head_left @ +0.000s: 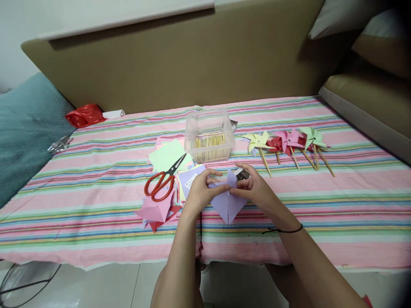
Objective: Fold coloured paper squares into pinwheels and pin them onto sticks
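Between my two hands is a purple paper square [224, 207] with slits cut into it, one corner pointing toward me and a flap standing up in the middle. My left hand [207, 188] pinches it at its left side, thumb near the centre. From the right, my right hand [252, 186] grips the same paper, its thumb also close to the centre. Just behind the paper lies a small dark and silvery object [241, 173], partly hidden by my fingers. Left of my left hand is a stack of coloured paper [183, 182] with a purple sheet on top.
Red-handled scissors [164, 179] lie on paper sheets, with pink and red cut pieces [157, 209] nearer me. A clear plastic box [210, 154] holds wooden sticks. Several finished paper pinwheels [289, 140] lie at the right on the striped cloth [105, 196]. A red plastic bag [85, 115] sits far left.
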Tool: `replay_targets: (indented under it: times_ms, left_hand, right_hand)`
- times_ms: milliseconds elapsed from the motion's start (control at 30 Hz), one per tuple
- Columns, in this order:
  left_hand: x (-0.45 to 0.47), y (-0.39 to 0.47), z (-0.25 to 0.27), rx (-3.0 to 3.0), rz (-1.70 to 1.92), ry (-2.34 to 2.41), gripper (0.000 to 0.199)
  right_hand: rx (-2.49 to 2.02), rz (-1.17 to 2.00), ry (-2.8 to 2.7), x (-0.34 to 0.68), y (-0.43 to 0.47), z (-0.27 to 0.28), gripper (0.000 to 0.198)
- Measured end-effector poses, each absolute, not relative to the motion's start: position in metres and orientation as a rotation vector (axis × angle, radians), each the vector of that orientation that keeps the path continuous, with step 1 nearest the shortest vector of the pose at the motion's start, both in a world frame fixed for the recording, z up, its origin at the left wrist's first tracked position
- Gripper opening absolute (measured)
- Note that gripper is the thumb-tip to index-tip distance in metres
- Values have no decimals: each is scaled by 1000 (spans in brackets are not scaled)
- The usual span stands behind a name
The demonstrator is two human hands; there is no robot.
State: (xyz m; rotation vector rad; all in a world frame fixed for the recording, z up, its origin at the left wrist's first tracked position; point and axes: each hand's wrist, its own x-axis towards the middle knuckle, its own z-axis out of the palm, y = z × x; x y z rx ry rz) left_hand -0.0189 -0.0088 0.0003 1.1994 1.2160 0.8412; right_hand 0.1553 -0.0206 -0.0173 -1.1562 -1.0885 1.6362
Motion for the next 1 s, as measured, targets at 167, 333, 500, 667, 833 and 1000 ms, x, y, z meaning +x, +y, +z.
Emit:
replay_targets:
  times_ms: [167, 333, 500, 667, 833, 1000]
  left_hand:
    - [-21, -7, -5, 1244, 874, 1249, 40]
    - [-21, -7, -6, 1257, 879, 1249, 40]
    - [-21, -6, -5, 1211, 898, 1237, 43]
    - [-18, -6, 1, 938, 1091, 1204, 56]
    - [-7, -8, -1, 820, 1079, 1157, 81]
    - [1, -8, -7, 814, 1149, 1242, 80]
  right_hand:
    - [-1149, 1621, -1098, 155, -20, -21, 92]
    - [-1136, 1615, -1090, 154, -20, -24, 90]
    - [-1174, 1583, -1057, 150, -20, -23, 85]
    - [-1244, 1456, -858, 149, -20, -16, 83]
    - [-1245, 1385, -774, 147, -19, -15, 86]
    - [-1220, 1368, -849, 144, -20, -17, 82]
